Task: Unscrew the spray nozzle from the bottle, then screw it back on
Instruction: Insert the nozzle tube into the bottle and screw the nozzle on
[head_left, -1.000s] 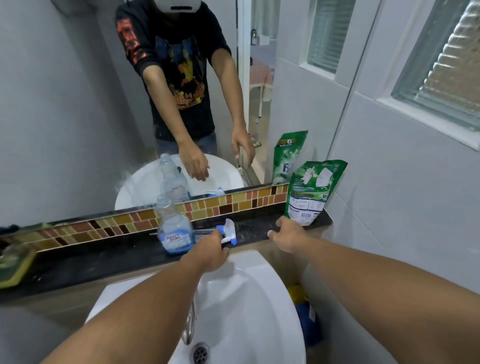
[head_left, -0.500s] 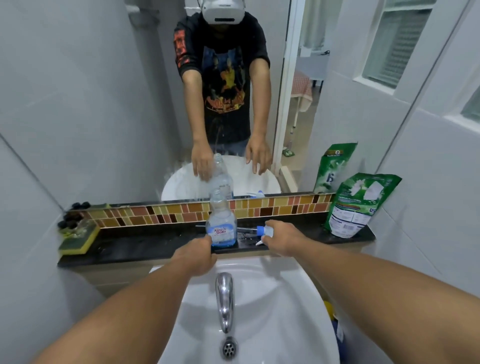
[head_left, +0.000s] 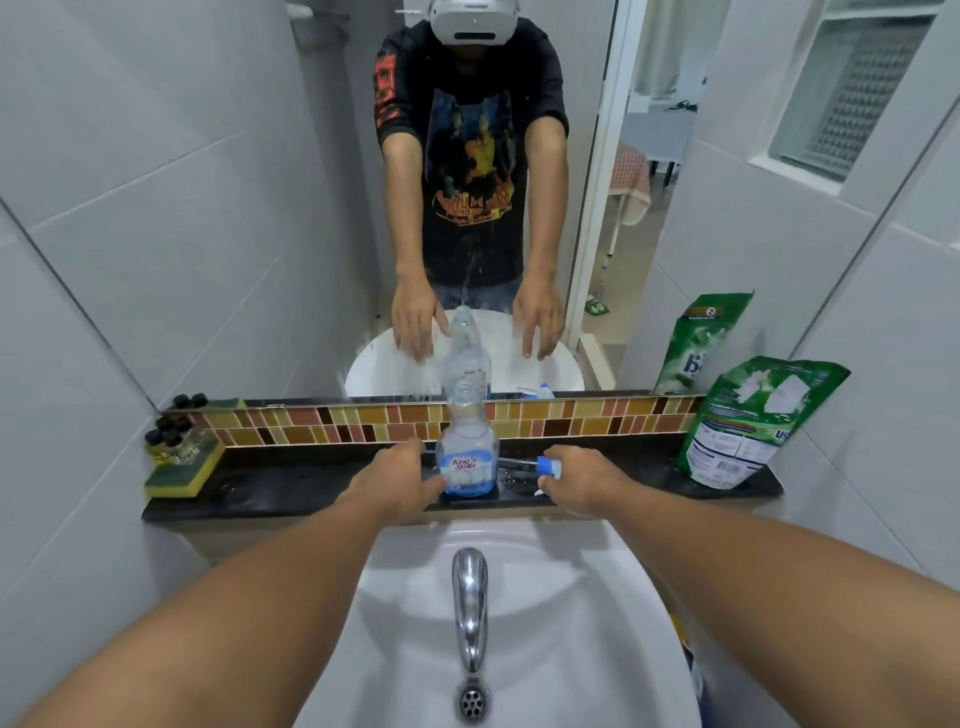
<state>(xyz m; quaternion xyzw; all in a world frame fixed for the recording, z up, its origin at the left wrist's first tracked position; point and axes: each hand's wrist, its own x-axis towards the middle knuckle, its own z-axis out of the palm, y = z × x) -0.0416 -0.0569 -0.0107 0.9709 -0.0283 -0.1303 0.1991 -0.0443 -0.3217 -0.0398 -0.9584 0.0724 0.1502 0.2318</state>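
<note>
A clear spray bottle (head_left: 467, 457) with a blue-and-white label stands upright on the black ledge (head_left: 291, 488) behind the sink, its neck bare. The spray nozzle (head_left: 546, 466), with a blue collar and a thin dip tube pointing left, lies on the ledge just right of the bottle. My left hand (head_left: 400, 478) is at the bottle's left side, thumb by its base, fingers apart. My right hand (head_left: 584, 480) rests over the nozzle's white head and hides most of it. The mirror shows the fingers of both hands spread.
A white sink (head_left: 597, 623) with a chrome tap (head_left: 470, 603) lies below the ledge. A green-and-yellow sponge (head_left: 182, 470) with small black-capped bottles (head_left: 169, 431) sits at the ledge's left end. A green refill pouch (head_left: 753, 421) leans at the right end.
My left hand left the nozzle and moved to the bottle's left side. My right hand came in from the pouch onto the nozzle. The view swung to face the mirror squarely.
</note>
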